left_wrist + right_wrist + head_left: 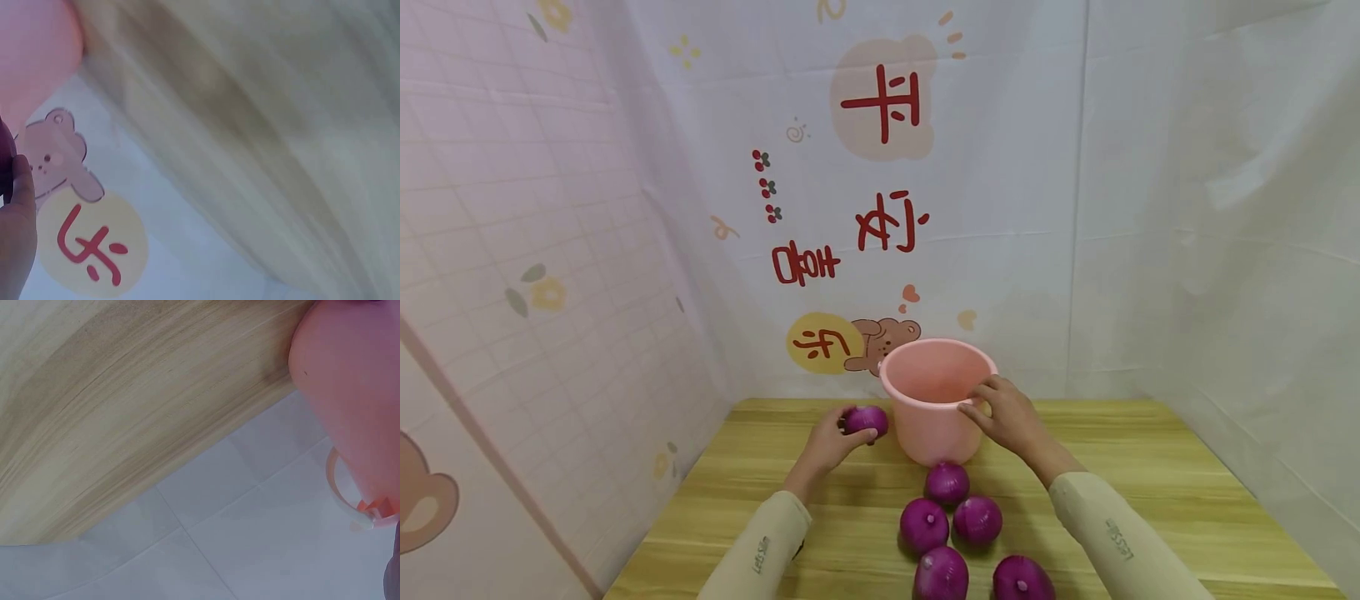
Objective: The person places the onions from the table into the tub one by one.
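Observation:
My left hand (829, 443) holds a purple onion (868, 422) just left of the pink bucket (934, 433), thumb on its near side. In the left wrist view only a dark sliver of that onion (5, 156) and part of the hand (19, 231) show at the left edge. The fingers of my right hand (1013, 417) grip the bucket's right rim, with the thumb outside. The bucket stands upright and its bottom inside is hidden from the head view. Several more purple onions (978, 521) lie on the table in front of it.
The wood-patterned table (1120, 467) ends at a white printed cloth (1000, 167) behind and at the sides. The bucket's pale handle (335, 481) hangs at its side in the right wrist view. One onion (1022, 579) lies at the near edge of view, by the right forearm.

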{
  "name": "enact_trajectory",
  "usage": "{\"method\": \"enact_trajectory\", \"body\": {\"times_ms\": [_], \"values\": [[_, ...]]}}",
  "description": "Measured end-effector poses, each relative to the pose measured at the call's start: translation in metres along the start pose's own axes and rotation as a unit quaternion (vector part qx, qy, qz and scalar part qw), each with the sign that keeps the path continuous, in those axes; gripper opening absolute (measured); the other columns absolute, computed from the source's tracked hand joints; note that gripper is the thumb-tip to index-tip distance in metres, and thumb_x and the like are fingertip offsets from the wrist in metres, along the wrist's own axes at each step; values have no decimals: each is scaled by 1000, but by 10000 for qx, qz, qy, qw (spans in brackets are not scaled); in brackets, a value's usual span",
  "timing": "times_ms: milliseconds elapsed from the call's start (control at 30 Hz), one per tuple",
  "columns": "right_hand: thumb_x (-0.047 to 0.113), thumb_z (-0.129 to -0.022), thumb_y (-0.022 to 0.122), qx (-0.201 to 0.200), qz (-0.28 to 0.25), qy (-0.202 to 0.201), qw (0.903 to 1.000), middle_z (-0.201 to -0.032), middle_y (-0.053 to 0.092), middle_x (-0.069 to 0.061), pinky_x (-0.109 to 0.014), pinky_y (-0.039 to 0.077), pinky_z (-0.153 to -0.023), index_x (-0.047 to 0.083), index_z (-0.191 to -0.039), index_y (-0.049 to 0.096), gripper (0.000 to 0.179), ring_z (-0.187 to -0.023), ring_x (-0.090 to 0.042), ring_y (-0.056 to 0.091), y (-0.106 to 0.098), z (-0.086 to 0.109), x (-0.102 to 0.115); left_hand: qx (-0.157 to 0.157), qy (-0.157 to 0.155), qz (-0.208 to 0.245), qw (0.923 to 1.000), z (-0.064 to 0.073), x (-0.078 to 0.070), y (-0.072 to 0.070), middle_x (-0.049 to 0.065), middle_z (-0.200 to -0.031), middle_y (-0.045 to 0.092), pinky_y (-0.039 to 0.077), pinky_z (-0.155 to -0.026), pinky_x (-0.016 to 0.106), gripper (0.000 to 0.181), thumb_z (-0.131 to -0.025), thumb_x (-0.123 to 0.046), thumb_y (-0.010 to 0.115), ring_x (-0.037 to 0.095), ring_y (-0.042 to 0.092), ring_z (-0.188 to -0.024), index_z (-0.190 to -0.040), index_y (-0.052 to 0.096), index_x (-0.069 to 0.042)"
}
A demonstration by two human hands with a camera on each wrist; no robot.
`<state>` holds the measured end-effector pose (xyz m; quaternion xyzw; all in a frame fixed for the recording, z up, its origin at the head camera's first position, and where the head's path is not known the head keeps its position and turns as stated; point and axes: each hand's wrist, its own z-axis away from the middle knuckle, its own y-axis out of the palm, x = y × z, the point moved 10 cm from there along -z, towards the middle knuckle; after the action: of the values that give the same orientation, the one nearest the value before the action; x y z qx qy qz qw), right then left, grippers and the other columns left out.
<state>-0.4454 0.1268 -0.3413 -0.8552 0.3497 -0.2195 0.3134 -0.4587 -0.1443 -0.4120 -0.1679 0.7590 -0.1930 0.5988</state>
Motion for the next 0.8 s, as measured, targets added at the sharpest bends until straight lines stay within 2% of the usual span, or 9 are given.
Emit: {"method": "enact_trajectory", "body": {"times_ms": [167, 400, 633, 800], "values": [[35, -80, 69, 10, 17, 29, 10000, -88, 55, -3, -37, 46, -66, 12, -86, 67, 24, -80, -19, 52, 1, 0, -1, -221, 79, 50, 9997, -7, -13, -17, 14, -122, 48, 47, -82, 40, 74, -73, -42, 73, 27, 51, -104, -129, 45, -4], [35, -80, 69, 20, 11, 44, 10000, -87, 55, -2, -36, 45, -66, 12, -86, 66, 24, -79, -18, 51, 0, -1, -2, -475, 215, 45, 9986, -18, -32, -31, 12, -123, 45, 48, -80, 39, 72, -72, -42, 74, 27, 50, -105, -128, 48, -7], [35, -80, 68, 33, 25, 20, 10000, -87, 55, -3, -37, 45, -66, 12, -87, 66, 24, -79, -19, 51, -1, -1, -2, -541, 351, 60, 9979, -30, -57, -34, 3, -117, 50, 49, -78, 38, 60, -70, -43, 75, 23, 51, -103, -121, 54, -18], [36, -81, 67, 100, -6, 78, 9999, -88, 54, -1, -36, 45, -66, 13, -88, 67, 24, -80, -18, 51, 1, -1, -3, -477, 367, 102, 9981, -39, -71, -29, 3, -120, 50, 48, -81, 39, 70, -69, -46, 75, 23, 52, -104, -126, 50, -15]]}}
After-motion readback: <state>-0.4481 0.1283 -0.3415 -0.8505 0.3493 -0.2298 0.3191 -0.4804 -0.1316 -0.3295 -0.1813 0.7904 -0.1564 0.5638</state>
